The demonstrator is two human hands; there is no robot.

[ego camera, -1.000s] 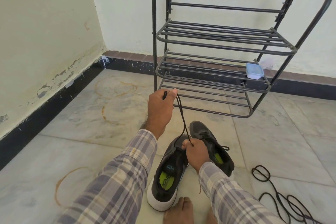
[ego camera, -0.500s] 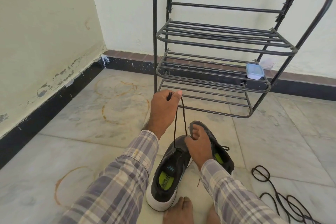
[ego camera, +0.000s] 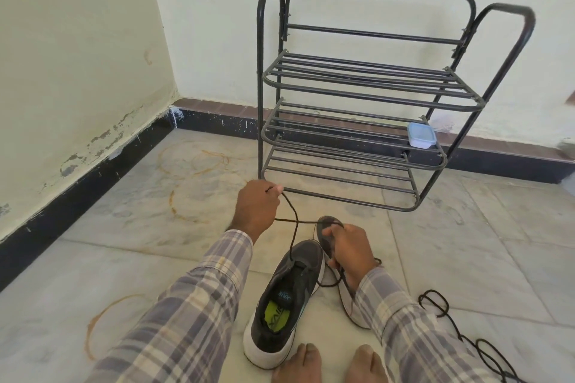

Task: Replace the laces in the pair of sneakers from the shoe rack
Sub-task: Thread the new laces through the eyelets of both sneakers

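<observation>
Two dark grey sneakers with white soles stand on the floor in front of me. The left sneaker (ego camera: 287, 298) shows a green insole. The right sneaker (ego camera: 329, 227) is mostly hidden behind my right hand (ego camera: 350, 250). A black lace (ego camera: 294, 216) runs up from the left sneaker's eyelets. My left hand (ego camera: 256, 208) pinches its end above the shoe, near the rack's bottom shelf. My right hand grips another stretch of the lace over the right sneaker, and the two strands cross between my hands.
A black metal shoe rack (ego camera: 357, 96) stands against the back wall, with a small blue-lidded box (ego camera: 421, 135) on its middle shelf. Another black lace (ego camera: 466, 336) lies coiled on the floor at the right. My bare toes (ego camera: 329, 364) sit at the bottom edge.
My left hand has lowered slightly with the lace end. My right hand has shifted right and taken the lace, so the strands now cross. The view has tilted down a little.
</observation>
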